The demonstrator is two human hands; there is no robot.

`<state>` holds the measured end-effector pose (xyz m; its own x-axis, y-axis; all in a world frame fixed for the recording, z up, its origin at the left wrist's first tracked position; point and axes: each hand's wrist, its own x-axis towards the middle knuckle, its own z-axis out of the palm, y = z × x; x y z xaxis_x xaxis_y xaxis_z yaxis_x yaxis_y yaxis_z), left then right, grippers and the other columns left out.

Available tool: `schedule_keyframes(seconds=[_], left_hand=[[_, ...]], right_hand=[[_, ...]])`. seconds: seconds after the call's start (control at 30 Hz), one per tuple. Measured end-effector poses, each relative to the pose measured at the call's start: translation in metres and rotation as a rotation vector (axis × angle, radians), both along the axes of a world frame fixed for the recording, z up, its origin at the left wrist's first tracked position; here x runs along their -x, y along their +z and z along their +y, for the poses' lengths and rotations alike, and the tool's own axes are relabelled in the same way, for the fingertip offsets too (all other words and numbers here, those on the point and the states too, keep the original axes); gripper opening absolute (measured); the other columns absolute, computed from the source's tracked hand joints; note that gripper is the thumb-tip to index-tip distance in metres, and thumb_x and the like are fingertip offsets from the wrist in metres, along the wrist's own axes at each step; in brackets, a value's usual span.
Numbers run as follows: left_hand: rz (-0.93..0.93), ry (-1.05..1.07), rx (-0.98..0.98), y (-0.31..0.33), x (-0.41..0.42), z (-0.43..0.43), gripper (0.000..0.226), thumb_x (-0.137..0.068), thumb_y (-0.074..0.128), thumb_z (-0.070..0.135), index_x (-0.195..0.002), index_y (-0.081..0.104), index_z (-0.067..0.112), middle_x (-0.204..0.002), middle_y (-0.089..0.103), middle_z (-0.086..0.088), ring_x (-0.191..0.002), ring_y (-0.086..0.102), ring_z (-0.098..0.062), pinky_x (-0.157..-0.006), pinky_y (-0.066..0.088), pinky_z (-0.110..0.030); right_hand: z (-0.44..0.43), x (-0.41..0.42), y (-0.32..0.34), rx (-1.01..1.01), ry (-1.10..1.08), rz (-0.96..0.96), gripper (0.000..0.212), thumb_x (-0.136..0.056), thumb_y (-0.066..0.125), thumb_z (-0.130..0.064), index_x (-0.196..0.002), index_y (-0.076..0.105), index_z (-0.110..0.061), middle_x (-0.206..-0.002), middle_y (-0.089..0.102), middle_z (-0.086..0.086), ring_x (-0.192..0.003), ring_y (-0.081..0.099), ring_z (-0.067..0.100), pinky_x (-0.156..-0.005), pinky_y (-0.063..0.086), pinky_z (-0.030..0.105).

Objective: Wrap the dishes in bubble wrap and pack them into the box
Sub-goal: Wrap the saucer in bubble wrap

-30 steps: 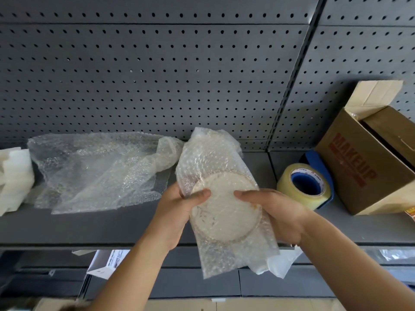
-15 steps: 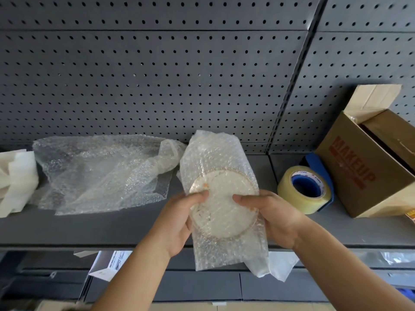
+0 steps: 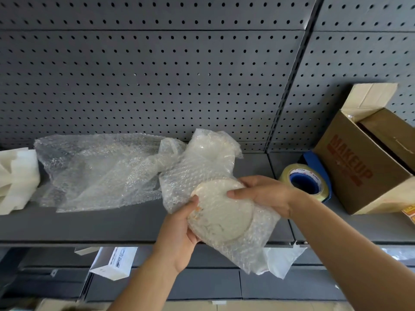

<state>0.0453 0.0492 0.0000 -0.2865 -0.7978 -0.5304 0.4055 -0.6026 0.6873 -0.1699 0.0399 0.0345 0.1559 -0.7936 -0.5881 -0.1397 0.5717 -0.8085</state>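
Observation:
A round pale dish lies inside a sheet of bubble wrap, held above the front edge of the grey shelf. My left hand grips the dish's lower left rim through the wrap. My right hand holds the upper right rim, thumb pressed on the dish's face. The wrap's loose ends stick out above and below the dish. An open brown cardboard box printed MAKEUP stands at the right end of the shelf.
A loose heap of bubble wrap lies on the shelf's left half, white foam pieces beside it. A roll of clear tape lies between my right hand and the box. Pegboard wall behind; a white carton below.
The wrapped dish has turned clockwise and tilted. My right hand rose to its upper right rim while my left hand dropped to its lower left rim.

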Motion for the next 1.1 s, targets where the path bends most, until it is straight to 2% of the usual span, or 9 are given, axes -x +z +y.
schedule_keyframes(seconds=[0.1,0.27,0.37,0.43,0.57,0.63,0.77,0.93,1.1], left_hand=[[-0.004,0.148,-0.012,-0.008,0.005,0.008,0.024,-0.101,0.058,0.018,-0.123,0.068,0.013,-0.114,0.077,-0.006,-0.099,0.075,-0.018,-0.073,0.059,-0.032],[0.020,0.340,-0.017,-0.021,0.014,0.024,0.026,-0.102,0.056,0.015,-0.127,0.064,0.020,-0.113,0.078,-0.001,-0.099,0.075,-0.015,-0.072,0.058,-0.032],[0.081,0.339,-0.045,-0.028,0.019,0.033,0.034,-0.100,0.056,0.007,-0.131,0.062,0.020,-0.116,0.077,-0.002,-0.103,0.074,-0.018,-0.068,0.062,-0.034],[0.115,0.324,-0.076,-0.032,0.019,0.036,0.039,-0.097,0.057,0.001,-0.132,0.061,0.016,-0.117,0.076,-0.004,-0.105,0.074,-0.019,-0.071,0.062,-0.035],[0.166,0.309,-0.089,-0.034,0.019,0.037,0.039,-0.094,0.057,-0.003,-0.130,0.062,0.012,-0.117,0.076,-0.007,-0.104,0.074,-0.021,-0.071,0.064,-0.034],[0.179,0.320,-0.094,-0.034,0.021,0.037,0.036,-0.095,0.057,-0.002,-0.129,0.062,0.010,-0.116,0.076,-0.008,-0.104,0.075,-0.021,-0.076,0.064,-0.036],[0.197,0.348,-0.090,-0.034,0.022,0.035,0.035,-0.096,0.058,0.000,-0.130,0.062,0.010,-0.117,0.076,-0.007,-0.105,0.074,-0.021,-0.080,0.062,-0.036],[0.207,0.350,-0.081,-0.035,0.023,0.031,0.036,-0.096,0.059,0.001,-0.130,0.062,0.011,-0.120,0.075,-0.007,-0.105,0.074,-0.021,-0.075,0.064,-0.035],[0.192,0.350,-0.065,-0.037,0.024,0.027,0.041,-0.094,0.060,-0.002,-0.134,0.059,0.010,-0.118,0.076,-0.007,-0.105,0.074,-0.020,-0.080,0.064,-0.037]], right_hand=[[0.003,0.004,-0.006,0.032,-0.021,0.009,0.035,-0.092,0.073,-0.020,-0.126,0.064,-0.017,-0.114,0.076,0.001,-0.105,0.073,0.019,-0.094,0.057,0.035],[0.019,0.012,-0.032,0.073,-0.183,0.038,0.045,-0.084,0.081,-0.019,-0.125,0.064,-0.023,-0.110,0.076,0.003,-0.103,0.073,0.025,-0.100,0.054,0.050],[0.024,0.003,-0.043,0.170,-0.379,0.094,0.034,-0.084,0.079,-0.007,-0.115,0.068,-0.014,-0.098,0.078,0.009,-0.089,0.075,0.027,-0.091,0.059,0.048],[0.027,-0.002,-0.048,0.203,-0.475,0.080,0.029,-0.086,0.076,-0.006,-0.113,0.068,-0.010,-0.095,0.078,0.011,-0.088,0.075,0.030,-0.085,0.061,0.049],[0.037,-0.006,-0.044,0.109,-0.654,-0.148,0.022,-0.093,0.072,-0.018,-0.111,0.067,-0.008,-0.095,0.078,0.014,-0.082,0.076,0.033,-0.065,0.062,0.041],[0.044,-0.007,-0.041,0.065,-0.590,-0.225,0.023,-0.095,0.068,-0.021,-0.113,0.069,-0.007,-0.103,0.077,0.016,-0.087,0.075,0.031,-0.066,0.061,0.036],[0.050,-0.008,-0.040,0.064,-0.512,-0.298,0.022,-0.099,0.059,-0.014,-0.114,0.071,-0.004,-0.112,0.074,0.018,-0.100,0.072,0.031,-0.091,0.054,0.041],[0.050,-0.007,-0.041,0.088,-0.516,-0.293,0.020,-0.098,0.061,-0.010,-0.111,0.071,0.000,-0.108,0.076,0.015,-0.096,0.075,0.028,-0.072,0.060,0.031],[0.047,-0.006,-0.046,0.107,-0.566,-0.208,0.015,-0.098,0.063,-0.009,-0.105,0.072,0.001,-0.105,0.076,0.018,-0.093,0.074,0.031,-0.068,0.061,0.031]])
